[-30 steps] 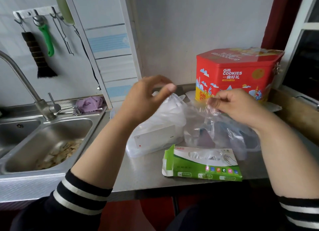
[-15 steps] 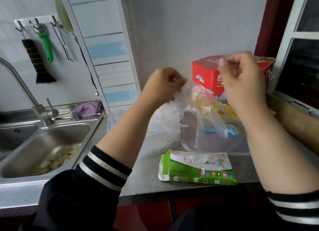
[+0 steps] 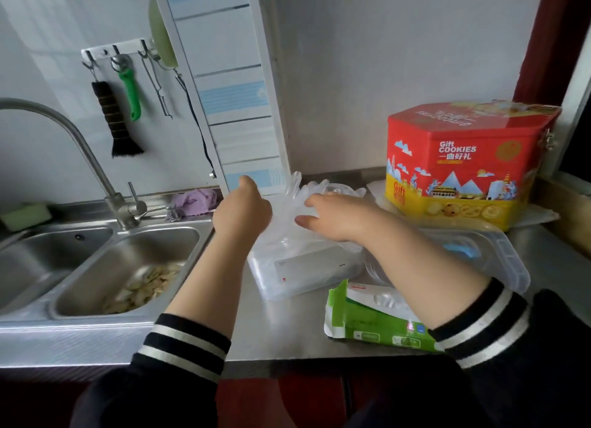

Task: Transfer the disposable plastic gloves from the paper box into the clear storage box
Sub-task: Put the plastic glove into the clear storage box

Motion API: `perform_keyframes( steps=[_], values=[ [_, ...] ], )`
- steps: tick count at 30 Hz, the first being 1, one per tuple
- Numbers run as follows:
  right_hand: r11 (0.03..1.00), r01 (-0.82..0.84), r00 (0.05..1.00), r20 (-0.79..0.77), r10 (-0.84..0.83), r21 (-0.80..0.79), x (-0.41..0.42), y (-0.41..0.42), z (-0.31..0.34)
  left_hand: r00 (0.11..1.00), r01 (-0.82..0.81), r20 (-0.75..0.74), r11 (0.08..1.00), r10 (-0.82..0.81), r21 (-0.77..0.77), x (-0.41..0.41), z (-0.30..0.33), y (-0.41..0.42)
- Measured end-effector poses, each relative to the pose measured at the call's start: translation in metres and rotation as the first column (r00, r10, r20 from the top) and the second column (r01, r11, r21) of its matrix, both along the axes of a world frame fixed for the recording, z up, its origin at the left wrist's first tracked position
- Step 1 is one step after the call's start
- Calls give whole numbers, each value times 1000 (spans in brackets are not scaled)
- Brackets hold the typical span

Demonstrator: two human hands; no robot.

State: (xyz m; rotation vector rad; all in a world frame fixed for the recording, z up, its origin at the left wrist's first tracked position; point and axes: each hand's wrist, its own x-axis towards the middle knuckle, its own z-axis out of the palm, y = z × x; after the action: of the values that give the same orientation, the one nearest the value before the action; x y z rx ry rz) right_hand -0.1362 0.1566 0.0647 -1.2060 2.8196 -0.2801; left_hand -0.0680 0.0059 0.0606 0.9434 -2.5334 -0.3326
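Observation:
The clear storage box with a white label stands in the middle of the steel counter. A heap of thin plastic gloves lies in and over it. My right hand presses down on the heap with spread fingers. At the heap's left edge is my left hand, thumb up, its fingers hidden behind the hand and the plastic. The green and white paper box lies open at the front right, partly under my right forearm.
A clear lid lies to the right of the storage box. Behind it stands a red and yellow cookie tin. A double sink with peelings and a tap fills the left. A brush and tools hang on the wall.
Both hands came down from chest height, where they pinched a glove stretched between them, onto the heap over the storage box. The right hand opened flat on it.

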Motion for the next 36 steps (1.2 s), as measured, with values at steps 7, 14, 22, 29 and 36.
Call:
perform_keyframes(
  steps=[7,14,22,29,36],
  values=[
    [999,46,997,-56,-46,-2,-3,-4,3,987,161,44,930,-155,-329,21,9,2],
    [920,33,996,62,-62,391,-43,-58,7,742,322,603,945,-292,62,-23,-7,-18],
    [861,-99,977,214,-12,499,-68,-71,-38,675,195,670,950,-310,244,-50,-48,-31],
    [997,-54,975,218,40,57,-48,-28,11,707,399,624,916,-334,39,-34,-4,-28],
    [824,71,988,156,22,-562,-7,57,19,776,446,-275,802,-568,-397,11,-2,48]
  ],
)
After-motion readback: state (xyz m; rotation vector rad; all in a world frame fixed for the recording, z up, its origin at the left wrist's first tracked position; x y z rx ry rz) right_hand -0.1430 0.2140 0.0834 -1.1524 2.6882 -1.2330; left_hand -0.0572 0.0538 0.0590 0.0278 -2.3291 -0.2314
